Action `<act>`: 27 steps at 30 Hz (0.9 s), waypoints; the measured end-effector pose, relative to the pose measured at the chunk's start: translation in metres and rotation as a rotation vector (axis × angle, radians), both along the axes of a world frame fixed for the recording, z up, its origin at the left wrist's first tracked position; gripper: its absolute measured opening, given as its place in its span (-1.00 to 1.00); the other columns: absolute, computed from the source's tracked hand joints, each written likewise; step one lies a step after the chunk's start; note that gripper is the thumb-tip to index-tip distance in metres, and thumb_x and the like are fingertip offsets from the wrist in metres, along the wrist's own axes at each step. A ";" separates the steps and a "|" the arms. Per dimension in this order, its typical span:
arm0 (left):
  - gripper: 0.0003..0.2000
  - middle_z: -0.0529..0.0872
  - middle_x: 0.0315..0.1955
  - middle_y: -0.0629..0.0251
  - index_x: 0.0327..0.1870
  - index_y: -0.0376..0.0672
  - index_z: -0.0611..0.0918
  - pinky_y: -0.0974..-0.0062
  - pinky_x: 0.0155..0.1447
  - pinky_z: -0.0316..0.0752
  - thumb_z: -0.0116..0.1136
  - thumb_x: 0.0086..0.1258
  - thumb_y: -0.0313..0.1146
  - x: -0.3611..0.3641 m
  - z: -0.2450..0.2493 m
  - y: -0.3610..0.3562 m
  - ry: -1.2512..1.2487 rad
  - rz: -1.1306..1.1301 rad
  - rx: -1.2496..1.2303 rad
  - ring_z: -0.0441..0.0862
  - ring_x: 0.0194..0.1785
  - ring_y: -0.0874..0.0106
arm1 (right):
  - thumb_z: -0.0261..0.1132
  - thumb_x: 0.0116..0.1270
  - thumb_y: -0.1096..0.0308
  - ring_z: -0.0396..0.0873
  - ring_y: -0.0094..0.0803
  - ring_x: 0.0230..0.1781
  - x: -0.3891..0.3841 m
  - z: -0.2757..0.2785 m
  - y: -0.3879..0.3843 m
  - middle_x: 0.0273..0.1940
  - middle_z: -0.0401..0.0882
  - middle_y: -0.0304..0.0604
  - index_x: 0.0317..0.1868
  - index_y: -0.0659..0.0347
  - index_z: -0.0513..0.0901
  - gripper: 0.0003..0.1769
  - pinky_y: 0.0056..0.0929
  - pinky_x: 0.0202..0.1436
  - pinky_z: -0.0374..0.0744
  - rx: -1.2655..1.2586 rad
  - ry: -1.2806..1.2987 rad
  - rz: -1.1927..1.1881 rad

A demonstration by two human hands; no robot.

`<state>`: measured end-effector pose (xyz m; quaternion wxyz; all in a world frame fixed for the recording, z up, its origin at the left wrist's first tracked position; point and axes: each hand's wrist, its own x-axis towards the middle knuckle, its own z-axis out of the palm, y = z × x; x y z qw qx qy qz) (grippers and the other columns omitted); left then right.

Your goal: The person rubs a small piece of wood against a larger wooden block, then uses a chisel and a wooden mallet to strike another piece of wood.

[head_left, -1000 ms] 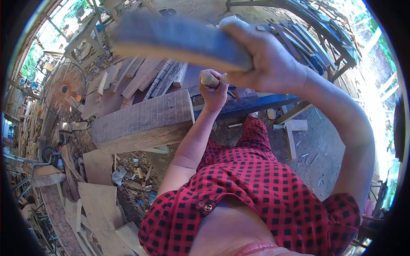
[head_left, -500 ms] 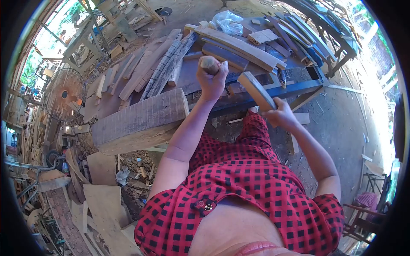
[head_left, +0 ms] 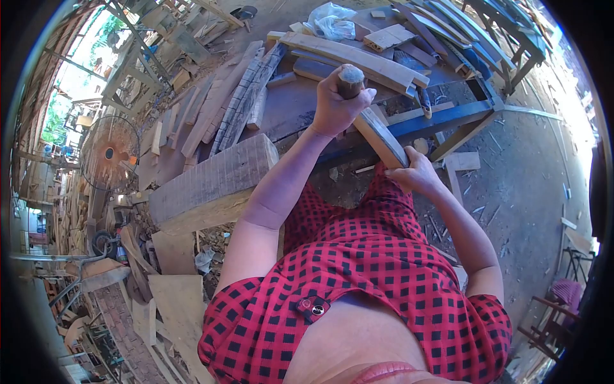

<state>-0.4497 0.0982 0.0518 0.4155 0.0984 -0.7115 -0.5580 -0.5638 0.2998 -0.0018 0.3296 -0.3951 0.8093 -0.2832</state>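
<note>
My left hand [head_left: 338,109] is closed in a fist around a round wooden tool handle [head_left: 350,78]. The handle's pale, worn end faces up at me, while its lower part is hidden below the fist. To the right, my right hand [head_left: 419,171] grips the near end of a rectangular wooden block [head_left: 381,137]. The block slants up and left, and its far end lies close beside my left wrist and fist in this view. Beneath both hands is the dark edge of a low workbench [head_left: 441,121].
A thick squared beam [head_left: 211,176] lies to the left. Planks and boards [head_left: 352,54] cover the bench, with a clear plastic bag [head_left: 331,21] at its far side. A round fan [head_left: 110,153] stands at the left, and wood scraps [head_left: 462,161] lie on the floor at the right.
My left hand has moved right and slightly up with the handle, closer to the block. The block's far end now reaches beside the left fist. The whole view has shifted a little.
</note>
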 end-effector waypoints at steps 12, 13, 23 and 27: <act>-0.84 0.56 -0.55 0.51 -0.38 -0.19 0.54 0.64 -0.32 0.44 0.33 0.11 -0.54 -0.011 -0.001 0.002 -0.024 0.023 -0.058 0.46 -0.45 0.71 | 0.42 0.06 0.32 0.57 -0.52 -0.29 -0.022 0.050 0.009 -0.27 0.62 -0.20 -0.03 0.28 0.57 -0.55 -0.49 -0.18 0.52 -0.592 -0.359 -0.268; -0.83 0.55 -0.64 0.51 -0.51 -0.16 0.50 0.66 -0.42 0.41 0.30 0.15 -0.57 -0.011 0.001 0.005 -0.014 0.027 -0.117 0.47 -0.54 0.72 | 0.42 0.07 0.34 0.55 -0.57 -0.31 -0.023 0.078 0.013 -0.29 0.61 -0.23 -0.03 0.26 0.57 -0.56 -0.52 -0.22 0.50 -0.708 -0.386 -0.337; -0.75 0.61 -0.43 0.44 -0.23 -0.24 0.59 0.59 -0.18 0.47 0.35 0.05 -0.53 -0.015 -0.005 0.007 -0.155 -0.049 0.069 0.46 -0.32 0.67 | 0.48 -0.01 0.35 0.52 -0.53 -0.23 -0.027 0.118 0.011 -0.16 0.57 -0.21 0.11 0.29 0.50 -0.37 -0.58 -0.18 0.50 -0.571 -0.163 0.000; -0.77 0.56 -0.47 0.59 -0.23 -0.19 0.59 0.67 -0.23 0.43 0.36 0.10 -0.56 -0.019 -0.004 0.015 -0.049 -0.030 -0.165 0.43 -0.37 0.76 | 0.49 -0.02 0.35 0.52 -0.50 -0.29 -0.023 0.150 0.028 -0.19 0.57 -0.22 0.06 0.29 0.51 -0.40 -0.60 -0.26 0.48 -0.768 -0.257 -0.142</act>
